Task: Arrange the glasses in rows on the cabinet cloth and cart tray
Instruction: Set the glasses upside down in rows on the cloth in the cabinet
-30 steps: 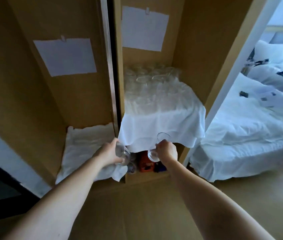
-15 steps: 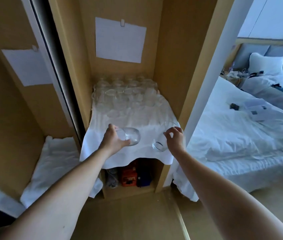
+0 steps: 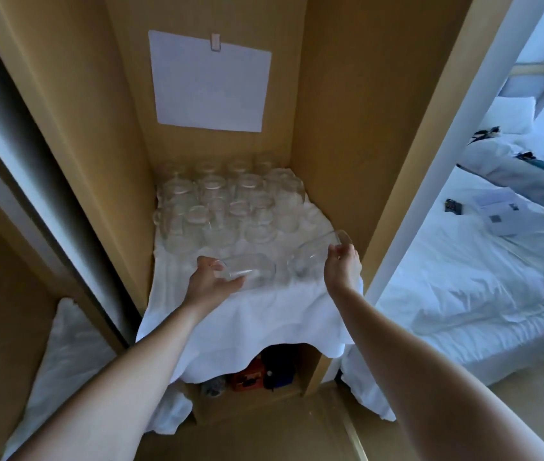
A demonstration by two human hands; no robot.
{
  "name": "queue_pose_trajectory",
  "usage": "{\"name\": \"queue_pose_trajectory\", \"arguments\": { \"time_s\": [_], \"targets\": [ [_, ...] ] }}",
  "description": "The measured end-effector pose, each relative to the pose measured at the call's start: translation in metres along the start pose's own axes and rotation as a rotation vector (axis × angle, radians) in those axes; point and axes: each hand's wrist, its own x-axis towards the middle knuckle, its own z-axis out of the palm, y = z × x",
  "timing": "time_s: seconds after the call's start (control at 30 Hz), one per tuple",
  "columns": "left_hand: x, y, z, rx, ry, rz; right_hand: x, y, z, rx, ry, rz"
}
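both hands have reached further in, left hand (image 3: 209, 284) gripping a tumbler (image 3: 247, 273), right hand (image 3: 342, 267) pinching another glass (image 3: 314, 254) above the white cloth (image 3: 247, 324).

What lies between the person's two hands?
Head view: the left glass, gripped by the left hand, and the right glass, gripped by the right hand, over white cloth.

Likely hotel room: made bed (image 3: 483, 287), wooden cabinet (image 3: 337, 128) stocked with glasses (image 3: 227, 207).

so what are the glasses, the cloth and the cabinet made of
Glasses: clear glass, possibly plastic; see-through with bright rims.
Cloth: white matte fabric, creased and draping over the edge.
Cabinet: smooth tan wood or laminate; can't tell which.
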Motion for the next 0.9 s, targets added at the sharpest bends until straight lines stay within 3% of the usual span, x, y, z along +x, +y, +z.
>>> {"name": "queue_pose_trajectory", "arguments": {
  "time_s": [0.27,0.47,0.6,0.7,0.8,0.9],
  "targets": [
    [0.045,-0.020,-0.040,0.105,-0.333,-0.031,0.026,-0.007,0.022,-0.039,0.106,0.080],
    [0.052,-0.001,-0.038,0.434,-0.501,0.022,0.049,-0.009,0.029,-0.051,0.070,-0.031],
    [0.049,0.025,-0.020,0.858,-0.475,0.086,0.063,-0.005,0.029,-0.061,0.044,-0.125],
    [0.042,0.039,0.005,1.114,-0.367,0.125,0.067,-0.003,0.032,-0.038,0.044,-0.121],
    [0.037,0.037,0.030,1.233,-0.298,0.143,0.069,-0.001,0.035,-0.030,0.033,-0.126],
    [0.033,0.034,0.046,1.204,-0.185,0.138,0.069,0.000,0.037,-0.016,0.035,-0.145]
  ]
}}
